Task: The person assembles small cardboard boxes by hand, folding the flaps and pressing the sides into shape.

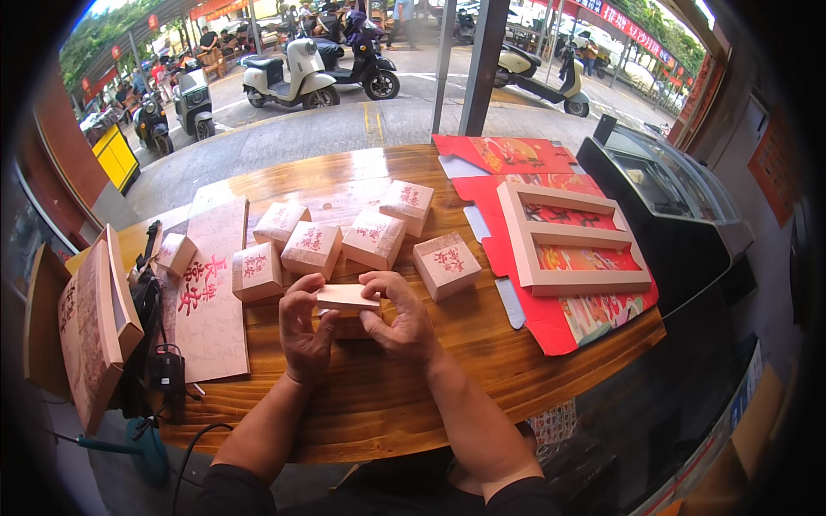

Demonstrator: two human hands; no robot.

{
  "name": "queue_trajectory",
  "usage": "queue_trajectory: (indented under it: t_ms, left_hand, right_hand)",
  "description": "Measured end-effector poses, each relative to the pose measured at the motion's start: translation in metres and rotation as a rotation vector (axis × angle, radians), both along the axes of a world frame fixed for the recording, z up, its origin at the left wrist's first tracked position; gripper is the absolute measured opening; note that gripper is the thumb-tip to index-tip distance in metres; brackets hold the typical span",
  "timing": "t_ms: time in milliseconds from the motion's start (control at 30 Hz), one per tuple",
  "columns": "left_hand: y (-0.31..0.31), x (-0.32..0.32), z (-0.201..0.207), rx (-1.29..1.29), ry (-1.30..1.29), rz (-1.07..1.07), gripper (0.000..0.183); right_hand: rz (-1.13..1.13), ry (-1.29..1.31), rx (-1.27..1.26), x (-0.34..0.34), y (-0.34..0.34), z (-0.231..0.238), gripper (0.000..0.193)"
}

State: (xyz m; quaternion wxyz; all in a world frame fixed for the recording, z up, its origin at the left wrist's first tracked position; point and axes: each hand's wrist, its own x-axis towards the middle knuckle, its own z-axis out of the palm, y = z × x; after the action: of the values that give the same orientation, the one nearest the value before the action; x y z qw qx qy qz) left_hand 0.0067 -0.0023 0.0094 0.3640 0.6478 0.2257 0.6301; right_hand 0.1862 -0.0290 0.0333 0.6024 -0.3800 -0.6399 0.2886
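Note:
Near the front middle of the wooden table, my left hand [305,327] and my right hand [401,322] pinch a small pink cardboard box [348,297] from both sides. Its plain narrow face is toward me, and fingers cover its ends. A darker part shows below it between my palms; I cannot tell if the box is fully closed. Just beyond are several small pink boxes with red lettering, among them one box [256,272] left of my left hand and another box [446,267] right of my right hand.
At right, a pink divider frame [540,282] lies on an unfolded red printed carton [551,331]. At left are a flat pink printed panel [219,344], a large open box [95,335] and a black adapter [168,370] with cables. A glass display case [671,176] stands beyond the right edge.

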Motion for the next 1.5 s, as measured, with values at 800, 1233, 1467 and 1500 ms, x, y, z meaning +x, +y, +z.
queue_trajectory:
  t_ms: [800, 1233, 1467, 1500]
  left_hand:
    - [-0.0008, -0.0006, 0.0043, -0.060, 0.066, 0.014, 0.019]
    - [0.0002, -0.0021, 0.0035, -0.090, 0.071, 0.034, 0.012]
    - [0.0001, -0.0030, 0.0046, -0.108, 0.089, 0.055, 0.009]
    - [0.0004, -0.0029, 0.0047, -0.104, 0.097, 0.059, 0.009]
  right_hand:
    - [-0.007, -0.009, -0.015, 0.0006, 0.0005, -0.0005, 0.031]
    - [-0.033, -0.042, 0.026, -0.0010, 0.0011, 0.0003, 0.028]
    - [-0.048, -0.045, 0.025, -0.0009, 0.0015, -0.0009, 0.023]
    - [-0.050, -0.046, 0.019, -0.0006, 0.0011, -0.0006, 0.022]
